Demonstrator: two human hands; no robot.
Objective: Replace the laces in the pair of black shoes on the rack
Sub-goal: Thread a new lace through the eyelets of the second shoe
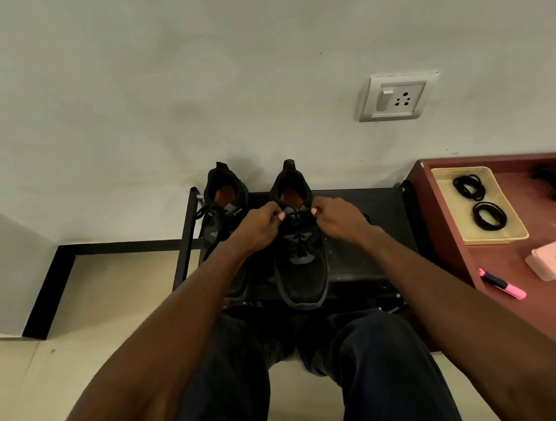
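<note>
A: Both hands are up at the collar of the right-hand black shoe (298,242) on the rack (364,208), its partner (224,208) just beside it.

B: Left hand (258,227) and right hand (335,218) each pinch a lace end (292,214), fingers curled tight.

A: My advice: pull evenly, one eyelet at a time, shoe flat.

B: Spare laces (479,201) wait in the tray (497,240).

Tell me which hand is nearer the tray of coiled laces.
Right. The right hand is at the near shoe's collar, on the tray's side; the left hand is across the shoe, farther off.
</note>
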